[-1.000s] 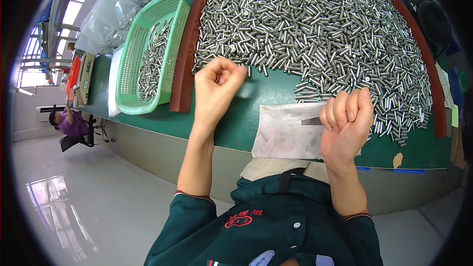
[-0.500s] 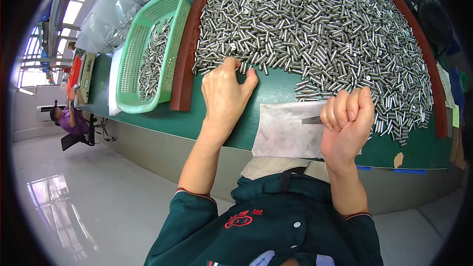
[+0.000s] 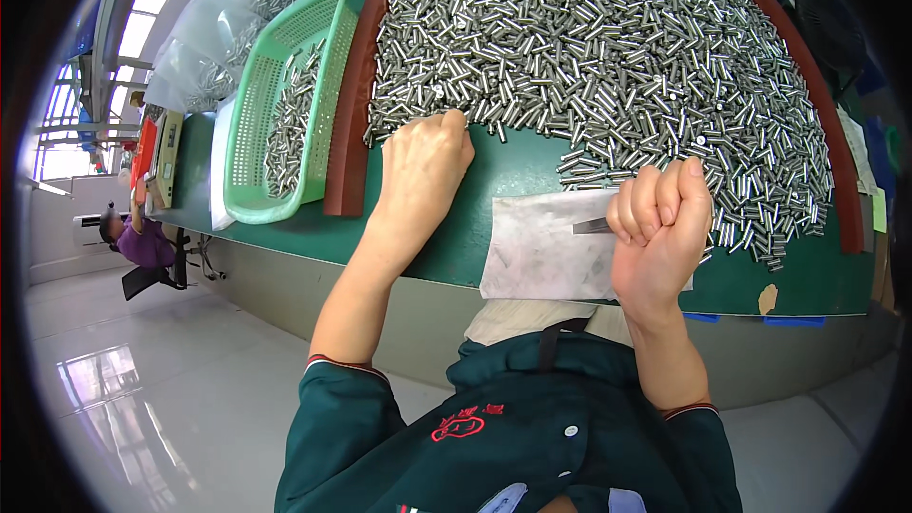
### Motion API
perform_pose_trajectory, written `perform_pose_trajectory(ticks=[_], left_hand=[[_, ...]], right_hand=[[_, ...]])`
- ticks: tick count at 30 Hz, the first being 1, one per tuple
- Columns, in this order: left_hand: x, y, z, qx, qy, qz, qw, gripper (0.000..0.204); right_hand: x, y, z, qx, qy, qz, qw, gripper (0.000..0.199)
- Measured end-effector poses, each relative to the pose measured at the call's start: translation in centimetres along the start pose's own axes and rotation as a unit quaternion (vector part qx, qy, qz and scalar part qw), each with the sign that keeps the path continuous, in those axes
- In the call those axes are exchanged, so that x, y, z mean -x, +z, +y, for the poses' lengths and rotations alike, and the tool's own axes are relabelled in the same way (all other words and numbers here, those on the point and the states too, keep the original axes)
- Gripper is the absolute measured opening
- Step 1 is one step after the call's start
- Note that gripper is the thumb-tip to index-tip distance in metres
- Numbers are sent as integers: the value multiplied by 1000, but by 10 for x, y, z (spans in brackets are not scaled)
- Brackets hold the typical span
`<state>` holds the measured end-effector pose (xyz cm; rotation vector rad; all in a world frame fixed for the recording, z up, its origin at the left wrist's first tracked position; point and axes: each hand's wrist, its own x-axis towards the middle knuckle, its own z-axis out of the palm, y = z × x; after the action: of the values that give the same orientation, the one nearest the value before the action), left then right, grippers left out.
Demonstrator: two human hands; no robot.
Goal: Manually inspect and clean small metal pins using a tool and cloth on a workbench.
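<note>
A wide heap of short shiny metal pins [image 3: 598,47] covers the far part of the green table [image 3: 503,166]. My left hand [image 3: 423,171] is at the heap's near left edge, back of the hand up, fingers curled together; whatever lies between the fingertips is hidden. Palm up, my right hand [image 3: 662,237] is closed around metal tweezers [image 3: 591,226], whose tip sticks out to the left. Under that tip lies a smudged whitish cloth [image 3: 537,252] at the table's near edge, partly covered by the right hand.
Red-brown rails [image 3: 350,123] border the heap. Left of it stands a light green perforated basket [image 3: 242,133] with pins inside. Clear bags [image 3: 204,47] of pins lie behind the basket. A dark fan [image 3: 825,24] is at far right. A person in purple [image 3: 147,242] sits far left.
My left fingers, spread at the heap's edge before, have drawn together, and the left forearm has swung slightly left. The right hand keeps its grip on the tweezers. The view has shifted slightly.
</note>
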<state>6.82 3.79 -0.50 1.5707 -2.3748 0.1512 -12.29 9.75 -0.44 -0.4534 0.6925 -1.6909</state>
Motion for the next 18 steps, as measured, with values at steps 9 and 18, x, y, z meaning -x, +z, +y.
perform_pose_trajectory(ticks=[9,18], left_hand=[[-1,-4,0,51,1,35,998,5],[-3,-4,10,620,-134,-84,768,9]], right_hand=[[-2,1,-1,0,2,3,1000,41],[1,3,-2,4,1,8,1000,40]])
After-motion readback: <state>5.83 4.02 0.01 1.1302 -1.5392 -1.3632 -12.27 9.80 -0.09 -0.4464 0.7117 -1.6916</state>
